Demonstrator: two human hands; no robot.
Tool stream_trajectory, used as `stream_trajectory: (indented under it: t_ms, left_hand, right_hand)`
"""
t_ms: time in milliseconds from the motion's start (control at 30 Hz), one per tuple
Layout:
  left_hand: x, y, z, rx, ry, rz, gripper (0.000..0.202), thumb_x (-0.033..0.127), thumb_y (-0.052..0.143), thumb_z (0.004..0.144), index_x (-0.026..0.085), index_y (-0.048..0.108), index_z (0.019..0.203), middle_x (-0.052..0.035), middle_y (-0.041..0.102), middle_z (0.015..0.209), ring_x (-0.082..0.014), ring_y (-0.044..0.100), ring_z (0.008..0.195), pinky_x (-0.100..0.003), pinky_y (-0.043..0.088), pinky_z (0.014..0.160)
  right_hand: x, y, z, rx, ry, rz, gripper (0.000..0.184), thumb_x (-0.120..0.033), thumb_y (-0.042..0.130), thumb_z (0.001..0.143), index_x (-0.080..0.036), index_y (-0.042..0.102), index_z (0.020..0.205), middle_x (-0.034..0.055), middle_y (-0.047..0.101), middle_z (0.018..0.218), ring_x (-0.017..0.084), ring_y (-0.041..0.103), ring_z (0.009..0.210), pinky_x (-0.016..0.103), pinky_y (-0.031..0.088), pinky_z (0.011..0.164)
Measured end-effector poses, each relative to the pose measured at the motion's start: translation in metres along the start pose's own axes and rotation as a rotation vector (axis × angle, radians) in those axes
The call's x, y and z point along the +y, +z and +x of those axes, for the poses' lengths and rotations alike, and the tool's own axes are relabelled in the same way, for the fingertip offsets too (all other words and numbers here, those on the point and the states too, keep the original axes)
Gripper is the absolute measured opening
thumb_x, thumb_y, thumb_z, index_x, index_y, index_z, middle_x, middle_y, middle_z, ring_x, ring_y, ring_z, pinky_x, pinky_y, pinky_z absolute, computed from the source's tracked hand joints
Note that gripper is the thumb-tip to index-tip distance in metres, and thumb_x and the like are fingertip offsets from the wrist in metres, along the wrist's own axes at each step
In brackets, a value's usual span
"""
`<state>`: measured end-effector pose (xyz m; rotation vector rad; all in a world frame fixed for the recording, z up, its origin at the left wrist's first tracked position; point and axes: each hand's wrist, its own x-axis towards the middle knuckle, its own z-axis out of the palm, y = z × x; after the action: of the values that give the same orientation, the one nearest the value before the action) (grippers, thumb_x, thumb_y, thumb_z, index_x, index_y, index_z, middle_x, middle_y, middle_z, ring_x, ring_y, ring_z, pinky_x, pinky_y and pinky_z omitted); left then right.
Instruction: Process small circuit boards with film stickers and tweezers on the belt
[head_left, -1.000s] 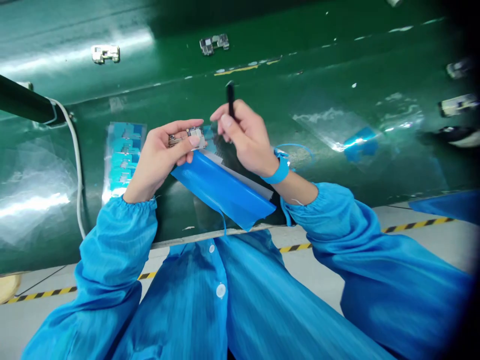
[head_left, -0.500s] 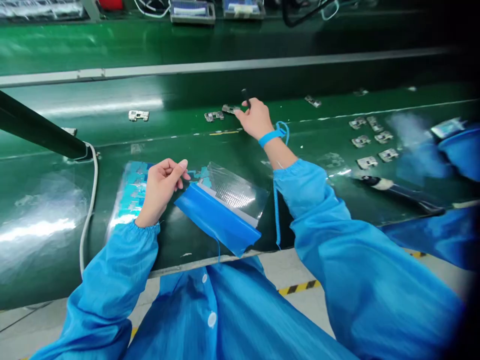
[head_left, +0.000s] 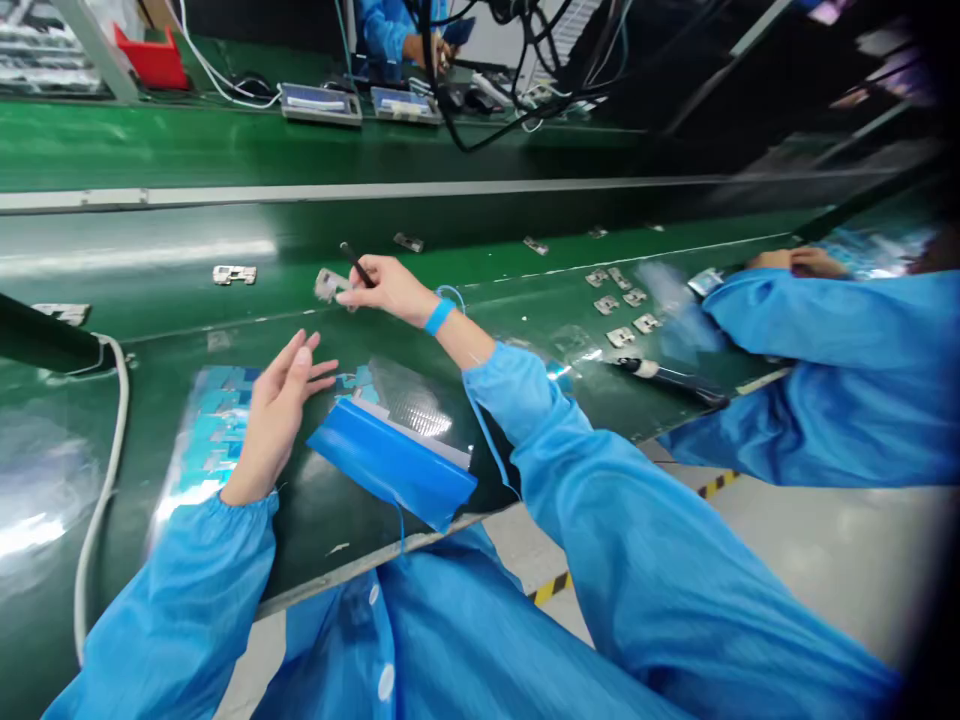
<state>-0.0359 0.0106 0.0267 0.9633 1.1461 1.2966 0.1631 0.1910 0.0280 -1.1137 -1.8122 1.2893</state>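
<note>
Our left hand (head_left: 279, 415) open, fingers spread, empty, above sheet of cyan adhesive labels (head_left: 214, 432). Our right hand (head_left: 386, 290) closed on slim black stylus (head_left: 357, 264); small metal bracket (head_left: 328, 285) at fingertips, apparently pinched, grip unclear. Several similar loose brackets (head_left: 234, 274) already set out on green conveyor belt (head_left: 465, 265). Many labels left on sheet; blue plastic folder (head_left: 391, 465) lies beside it.

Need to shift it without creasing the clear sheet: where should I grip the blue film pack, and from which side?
Grip the blue film pack by its broad blue band, from the near side: that opaque strip lies toward the bench's front edge, with the clear sheet spreading behind it. The open left hand lies beside it; the right hand holds the black stylus.
</note>
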Motion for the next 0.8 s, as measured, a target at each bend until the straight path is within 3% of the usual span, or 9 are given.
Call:
stream_trajectory:
  t_ms: [67, 133, 200, 300, 400, 467, 533, 667, 800]
  left_hand:
    - [-0.007, 0.009, -0.002, -0.079, 0.005, -0.118, 0.048, 0.061, 0.073, 0.105, 0.032, 0.073, 0.144, -0.0076, 0.051, 0.177, -0.0281, 0.068, 0.147, -0.034, 0.065, 0.108]
    - [-0.014, 0.013, -0.001, -0.086, 0.057, -0.197, 0.049, 0.063, 0.068, 0.108, 0.029, 0.073, 0.143, -0.0086, 0.055, 0.175, -0.0288, 0.059, 0.158, -0.037, 0.06, 0.117]
    - [-0.016, 0.01, 0.002, -0.016, 0.109, -0.212, 0.05, 0.062, 0.064, 0.11, 0.024, 0.072, 0.141, -0.0123, 0.063, 0.167, -0.0269, 0.065, 0.151, -0.036, 0.059, 0.119]
    - [-0.007, -0.006, 0.007, 0.036, 0.088, -0.096, 0.052, 0.055, 0.071, 0.108, 0.018, 0.063, 0.143, -0.0144, 0.083, 0.129, -0.0181, 0.082, 0.104, -0.029, 0.064, 0.094]
    - [0.007, -0.024, 0.01, -0.206, -0.113, 0.129, 0.045, 0.051, 0.073, 0.106, 0.015, 0.058, 0.131, -0.0083, 0.083, 0.089, -0.0137, 0.071, 0.065, -0.023, 0.057, 0.064]
    - [0.013, -0.03, 0.01, -0.452, -0.255, 0.264, 0.041, 0.052, 0.072, 0.106, 0.014, 0.062, 0.12, -0.0094, 0.082, 0.087, -0.0146, 0.07, 0.062, -0.025, 0.057, 0.061]
    - [0.016, -0.03, 0.009, -0.637, -0.337, 0.365, 0.04, 0.052, 0.071, 0.105, 0.013, 0.067, 0.113, -0.0087, 0.079, 0.084, -0.0162, 0.073, 0.064, -0.027, 0.06, 0.063]
    - [0.016, -0.028, 0.008, -0.73, -0.39, 0.46, 0.04, 0.054, 0.07, 0.106, 0.013, 0.069, 0.106, -0.0058, 0.075, 0.072, -0.0175, 0.074, 0.067, -0.025, 0.056, 0.062]
    - [0.017, -0.031, 0.012, -0.801, -0.37, 0.507, 0.04, 0.051, 0.068, 0.109, 0.013, 0.072, 0.101, -0.0067, 0.077, 0.073, -0.0153, 0.071, 0.067, -0.024, 0.053, 0.064]
  right_hand:
    - [-0.015, 0.037, -0.031, -0.175, -0.092, 0.178, 0.052, -0.049, 0.098, 0.076, -0.022, 0.056, 0.092, -0.0045, 0.063, 0.086, 0.015, 0.062, 0.081, 0.031, 0.056, 0.082]
    - [-0.027, 0.06, -0.061, -0.215, -0.175, 0.114, 0.041, -0.049, 0.09, 0.086, -0.021, 0.061, 0.091, -0.0022, 0.062, 0.086, 0.017, 0.059, 0.08, 0.033, 0.051, 0.079]
    - [-0.033, 0.066, -0.084, -0.066, -0.207, -0.101, 0.027, -0.042, 0.077, 0.1, -0.019, 0.067, 0.09, 0.0005, 0.062, 0.086, 0.018, 0.058, 0.082, 0.035, 0.048, 0.081]
    - [-0.028, 0.051, -0.106, 0.191, -0.204, -0.372, 0.027, -0.035, 0.066, 0.109, -0.017, 0.08, 0.095, 0.0061, 0.064, 0.095, 0.023, 0.06, 0.098, 0.041, 0.047, 0.094]
    - [-0.01, 0.037, -0.119, 0.248, -0.123, -0.303, 0.043, -0.054, 0.069, 0.108, -0.019, 0.087, 0.093, 0.0065, 0.065, 0.088, 0.023, 0.061, 0.091, 0.04, 0.049, 0.089]
    - [0.004, 0.036, -0.126, 0.201, 0.016, -0.058, 0.06, -0.072, 0.067, 0.104, -0.017, 0.087, 0.089, 0.005, 0.067, 0.076, 0.018, 0.06, 0.073, 0.035, 0.051, 0.074]
    - [0.015, 0.041, -0.131, 0.155, 0.148, 0.215, 0.065, -0.081, 0.076, 0.093, -0.016, 0.084, 0.091, 0.0046, 0.073, 0.074, 0.016, 0.065, 0.066, 0.031, 0.054, 0.066]
    - [0.029, 0.056, -0.137, 0.195, 0.231, 0.42, 0.066, -0.074, 0.098, 0.071, -0.017, 0.077, 0.096, 0.0027, 0.078, 0.076, 0.015, 0.074, 0.063, 0.027, 0.064, 0.063]
    - [0.033, 0.063, -0.14, 0.249, 0.194, 0.357, 0.061, -0.072, 0.093, 0.08, -0.016, 0.075, 0.094, 0.0022, 0.077, 0.073, 0.014, 0.075, 0.058, 0.024, 0.065, 0.057]
